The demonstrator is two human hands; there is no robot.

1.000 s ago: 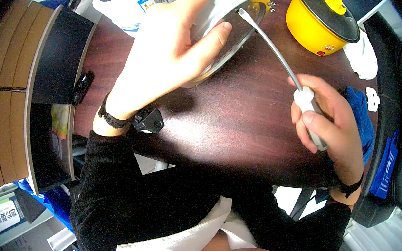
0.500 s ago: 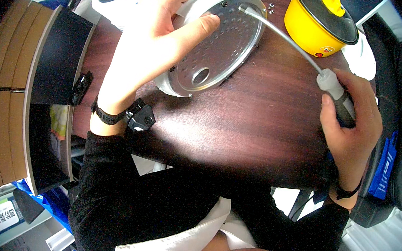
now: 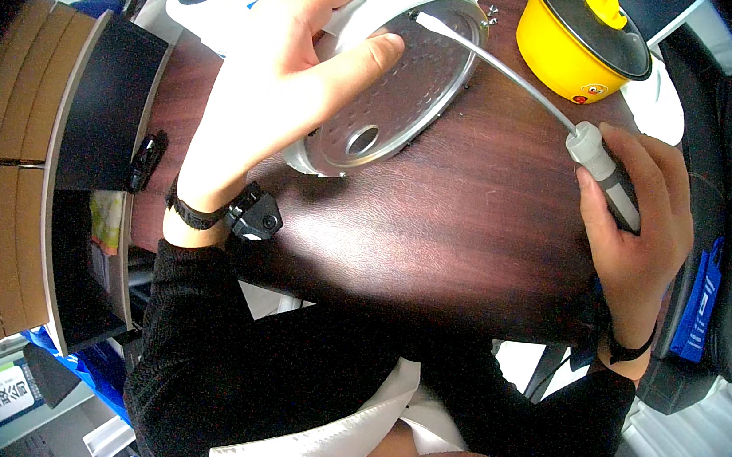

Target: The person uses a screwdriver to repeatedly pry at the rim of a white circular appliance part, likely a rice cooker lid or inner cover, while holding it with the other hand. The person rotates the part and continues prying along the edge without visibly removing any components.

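Note:
My left hand (image 3: pixel 300 88) grips a round white lid (image 3: pixel 388 106) with a dimpled metal inner plate and an oval hole, tilted above the table. My right hand (image 3: pixel 632 203) is wrapped round the grey-and-white handle of a screwdriver (image 3: pixel 532 94); its long shaft reaches left to the inside of the lid near the upper rim, where its tip rests by a small dark spot. A white appliance body with a dark opening (image 3: pixel 206 6) stands behind my left hand.
The dark wooden table (image 3: pixel 418 243) holds a yellow pot with dark lid (image 3: pixel 570 67), a white item (image 3: pixel 660 108) and a black object (image 3: pixel 148 161). A shelf with cardboard fronts (image 3: pixel 14 93) stands at left. A black padded seat with a blue bag (image 3: pixel 698 299) is at right.
The lid and my left hand have tilted and shifted down-left, showing more of the metal plate. My right hand has moved right with the screwdriver, then slightly back left in the last half second.

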